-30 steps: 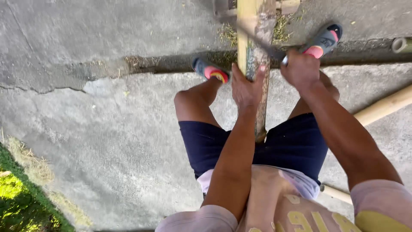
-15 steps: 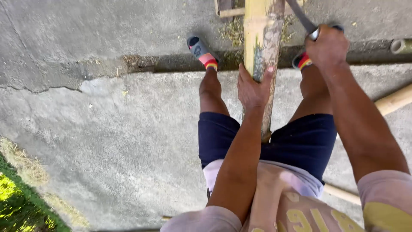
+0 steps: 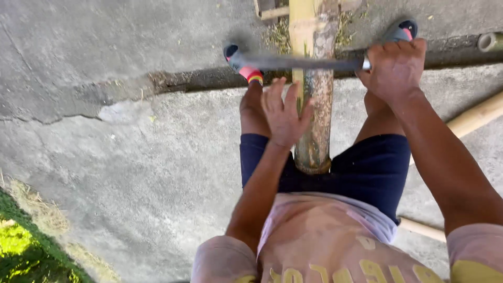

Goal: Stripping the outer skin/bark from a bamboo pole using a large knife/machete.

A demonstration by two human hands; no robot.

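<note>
**Mia:** Where is the big bamboo pole [image 3: 313,105]?

**Ben:** It stands almost straight up between the person's knees. Its near cut end is just in front of the dark blue shorts [image 3: 367,167].

**Mia:** What is the left hand [image 3: 283,112] doing?

**Ben:** It is open. The fingers are spread, and they rest flat on the left side of the pole. It is not gripping anything.

**Mia:** And the right hand [image 3: 394,68]?

**Ben:** It is shut tight in a fist around the handle of a long knife [image 3: 304,63]. The hand is just to the right of the pole. The blade lies flat across the pole, a bit above the left hand, and its tip sticks out on the left side. The blade looks blurry.

**Mia:** What is under it all?

**Ben:** Grey concrete ground [image 3: 131,157], outdoors in the sun. A dark crack [image 3: 183,81] runs across it. The feet wear sandals, and one sandal [image 3: 242,63] with a red strap is by the blade tip. Another pale pole [image 3: 474,116] lies on the right. Green grass [image 3: 21,251] is in the bottom left corner.
</note>
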